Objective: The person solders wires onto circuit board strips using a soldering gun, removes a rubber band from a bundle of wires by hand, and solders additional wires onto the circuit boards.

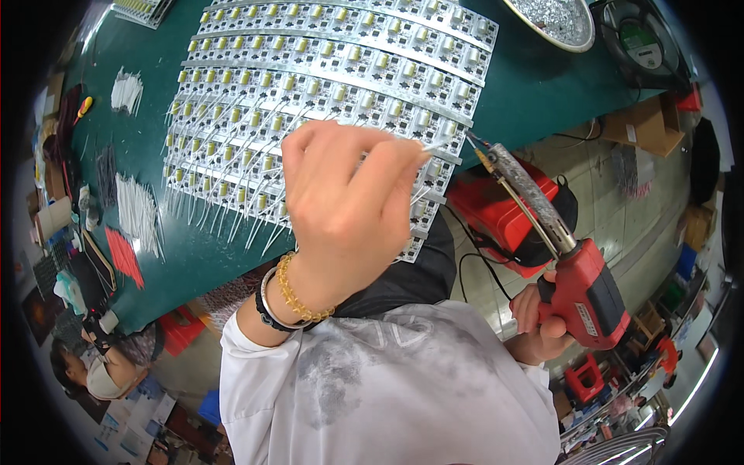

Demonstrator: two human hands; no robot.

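Observation:
A large panel of white circuit boards [310, 66] in rows, dotted with small yellowish parts, lies on the green table. Many thin white wires [232, 198] stick out from its lower left rows. Above the panel's right part, my left hand [349, 178] is closed, thumb and finger pinching a white wire [439, 145]. My right hand [540, 316] grips a red and black soldering gun [589, 298], its metal barrel pointing up and left. The gun's tip is beside the panel's right edge, near the pinched wire; contact cannot be made out.
On the green table [159, 70], bundles of white wires [138, 213], red wires [124, 256] and dark wires [106, 167] lie left. A bowl of silvery scraps [554, 19] and a black fan [639, 46] stand back right. A red stool [504, 205] is below; another person [105, 364] sits left.

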